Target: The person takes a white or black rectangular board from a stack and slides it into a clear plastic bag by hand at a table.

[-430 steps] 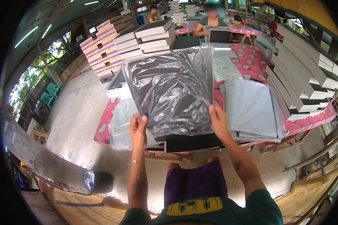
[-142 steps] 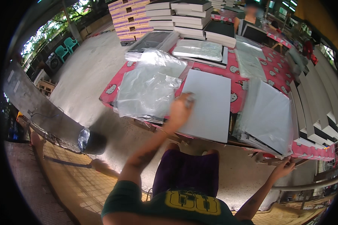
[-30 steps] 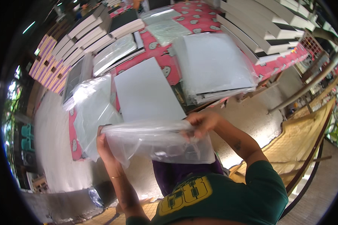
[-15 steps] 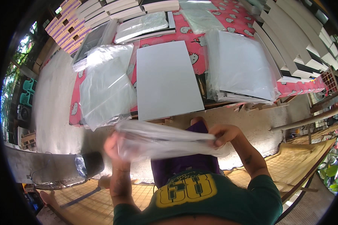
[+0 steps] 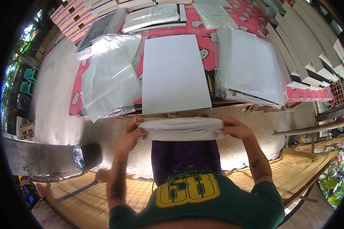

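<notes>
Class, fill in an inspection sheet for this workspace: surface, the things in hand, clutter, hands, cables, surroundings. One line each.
Surface: low table with a pink patterned cloth.
Things in hand: clear plastic bag, stretched between both hands, just in front of the white board.
Clutter: pile of clear bags to the left, bagged boards to the right.
Hands: left hand and right hand each grip one end of the bag.
Cables: thin cable at far left.
Surroundings: stacked flat boxes, green chairs.

White board (image 5: 174,72) — bag pile (image 5: 109,76) beside it.
</notes>
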Demonstrator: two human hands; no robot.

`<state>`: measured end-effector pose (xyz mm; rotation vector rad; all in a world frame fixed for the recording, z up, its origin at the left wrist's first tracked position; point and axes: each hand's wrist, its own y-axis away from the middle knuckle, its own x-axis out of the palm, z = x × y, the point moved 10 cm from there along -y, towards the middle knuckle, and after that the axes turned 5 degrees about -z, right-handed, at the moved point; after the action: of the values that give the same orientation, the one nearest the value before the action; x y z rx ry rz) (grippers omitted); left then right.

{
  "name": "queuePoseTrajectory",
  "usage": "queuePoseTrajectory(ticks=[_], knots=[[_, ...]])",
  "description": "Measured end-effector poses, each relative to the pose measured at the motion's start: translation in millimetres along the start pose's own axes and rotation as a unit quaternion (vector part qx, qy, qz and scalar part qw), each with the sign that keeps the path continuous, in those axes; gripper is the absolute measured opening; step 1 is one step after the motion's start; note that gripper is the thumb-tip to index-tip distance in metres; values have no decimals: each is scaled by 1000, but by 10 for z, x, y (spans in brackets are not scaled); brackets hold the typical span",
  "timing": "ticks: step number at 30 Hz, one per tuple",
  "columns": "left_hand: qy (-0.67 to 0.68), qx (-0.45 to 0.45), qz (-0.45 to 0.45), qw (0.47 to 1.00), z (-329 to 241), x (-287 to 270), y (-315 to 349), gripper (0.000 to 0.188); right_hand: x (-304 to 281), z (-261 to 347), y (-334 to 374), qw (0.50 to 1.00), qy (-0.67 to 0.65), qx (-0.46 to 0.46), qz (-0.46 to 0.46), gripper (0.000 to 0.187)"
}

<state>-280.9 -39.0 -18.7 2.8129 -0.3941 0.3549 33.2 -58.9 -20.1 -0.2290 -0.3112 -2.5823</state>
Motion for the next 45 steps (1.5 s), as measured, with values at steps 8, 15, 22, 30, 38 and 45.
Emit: queuePoseTrajectory(ticks=[8,15,22,30,38,45], knots=[[-306,163,-316,883,-104,-115,-44,47,-173,127,-140,882,219,-76,-411,51],[-130,193,-259,938,-173,-70,226,51,-311,216,99,887,95,-181,-414,33],[356,271,38,893,-1690,582,542,49,310,1934,187,900,-336,-236,-146,30],[377,258,-74,887,-1950,-23,-470,25,-295,1866,-1117,903,-349,-226,-108,33],[412,186,-132,882,-1286,-356,-913,29,-455,1268,-1475,872,-435,-146,-170,21],[423,325,-19,845,-2061,-51,-715,42,-188,2189,-1285,866,-426,-257,-50,22]])
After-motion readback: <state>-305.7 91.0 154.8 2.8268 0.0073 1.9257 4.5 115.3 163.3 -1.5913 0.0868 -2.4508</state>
